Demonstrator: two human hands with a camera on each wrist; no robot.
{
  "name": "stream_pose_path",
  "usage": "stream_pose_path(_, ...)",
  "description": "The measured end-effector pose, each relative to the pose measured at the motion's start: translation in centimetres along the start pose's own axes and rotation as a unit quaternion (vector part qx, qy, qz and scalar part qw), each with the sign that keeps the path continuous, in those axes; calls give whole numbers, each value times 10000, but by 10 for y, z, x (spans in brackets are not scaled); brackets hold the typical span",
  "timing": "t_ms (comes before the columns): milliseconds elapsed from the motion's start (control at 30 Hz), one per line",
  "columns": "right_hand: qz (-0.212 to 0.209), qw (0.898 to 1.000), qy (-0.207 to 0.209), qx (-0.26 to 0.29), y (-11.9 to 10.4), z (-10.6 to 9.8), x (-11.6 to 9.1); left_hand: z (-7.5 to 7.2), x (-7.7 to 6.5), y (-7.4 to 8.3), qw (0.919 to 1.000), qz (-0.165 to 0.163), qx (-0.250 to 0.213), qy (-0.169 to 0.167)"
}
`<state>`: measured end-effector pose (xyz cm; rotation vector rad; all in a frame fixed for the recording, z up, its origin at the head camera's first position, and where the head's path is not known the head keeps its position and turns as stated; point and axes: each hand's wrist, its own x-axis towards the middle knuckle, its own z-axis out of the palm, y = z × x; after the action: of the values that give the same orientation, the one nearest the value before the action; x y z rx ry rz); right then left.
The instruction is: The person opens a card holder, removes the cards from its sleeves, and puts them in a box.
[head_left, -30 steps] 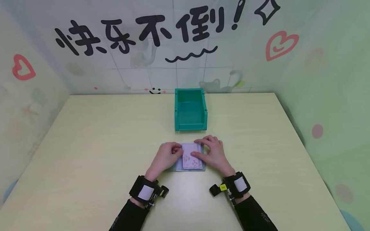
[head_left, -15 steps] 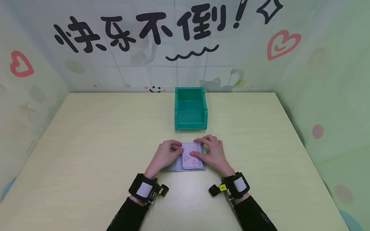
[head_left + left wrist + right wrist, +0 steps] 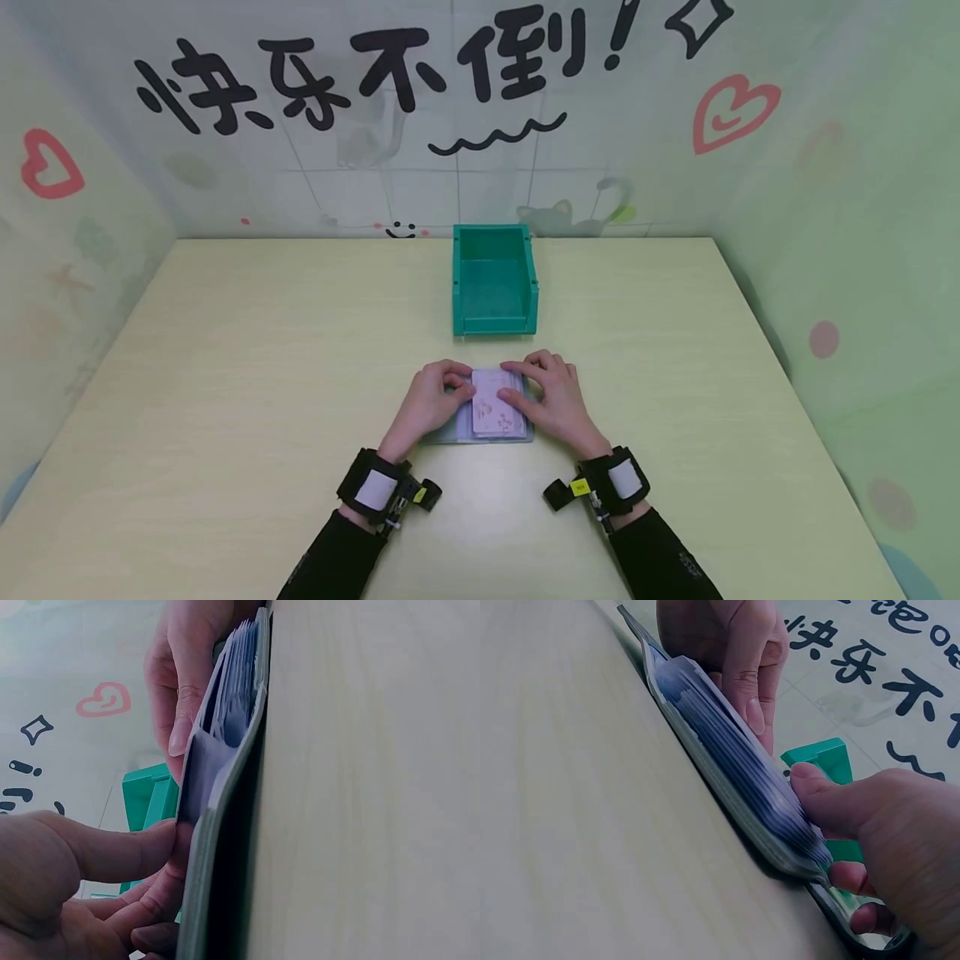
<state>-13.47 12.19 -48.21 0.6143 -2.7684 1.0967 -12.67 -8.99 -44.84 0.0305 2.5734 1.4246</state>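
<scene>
An opened card holder lies on the table in front of the person, its cover pale blue-green. Many thin clear leaves are stacked inside, fanned at their near edge in the right wrist view. On top shows a lilac leaf with a small print. My left hand pinches the left edge of the upper leaf between thumb and fingers. At the other side, my right hand grips the stack, thumb on the upper face and fingers around the far and right edges. Some fingertips are hidden behind the holder.
A teal open-fronted bin stands behind the card holder, near the table's back edge. The pale wooden table is bounded by a printed backdrop at the back and sides. Both wrists wear black straps with cameras.
The hands and card holder stay almost in place; my left fingers shift very slightly on the leaf's edge. The head view tilts a little downward.
</scene>
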Motion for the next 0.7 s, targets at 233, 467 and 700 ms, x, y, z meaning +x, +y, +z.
stream_pose_path(233, -38, 9999, -2, -156, 2, 0, 2, -3, 2, 1, 10000, -34, 13, -9)
stream_pose_path(467, 16, 10000, -41, -58, 1, -2, 2, -6, 2, 1, 9999, -43, -28, -114)
stream_pose_path(700, 58, 9999, -64, -55, 1, -1, -1, -9, 3, -3, 9996, -173, -48, -239)
